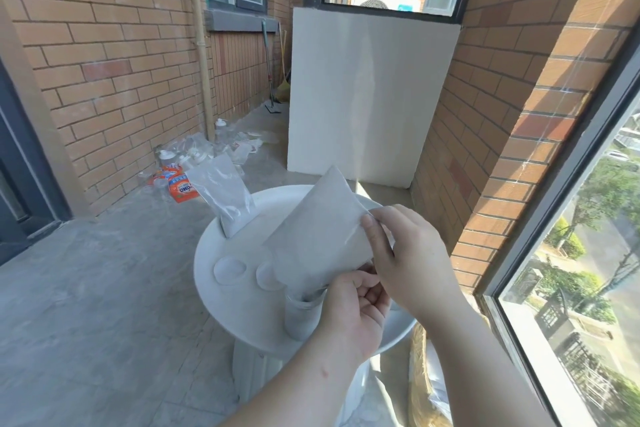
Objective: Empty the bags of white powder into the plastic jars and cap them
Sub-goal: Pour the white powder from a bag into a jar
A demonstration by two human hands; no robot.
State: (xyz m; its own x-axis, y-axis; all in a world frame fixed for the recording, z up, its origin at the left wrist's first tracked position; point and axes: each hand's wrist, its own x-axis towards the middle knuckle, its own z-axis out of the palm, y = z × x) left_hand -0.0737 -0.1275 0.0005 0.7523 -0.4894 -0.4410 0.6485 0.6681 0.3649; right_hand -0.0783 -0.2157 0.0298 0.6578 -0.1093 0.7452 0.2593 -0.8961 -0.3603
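A clear plastic bag (318, 236) dusted with white powder is tipped upside down, its mouth tucked into a clear plastic jar (301, 317) standing on the round white table (221, 246). My left hand (353, 308) grips the bag's neck at the jar's rim. My right hand (405, 253) pinches the bag's right edge higher up. A second bag (225, 192) with powder in its bottom stands upright at the table's far left. Two clear lids (230, 270) lie flat on the table left of the jar, the nearer one (266, 276) partly hidden behind the bag.
Empty bottles, wrappers and an orange detergent packet (180, 185) litter the floor by the brick wall. A white panel (367, 94) stands behind the table. A window frame (554, 204) runs along the right. A sack (426, 385) sits under the table's right side.
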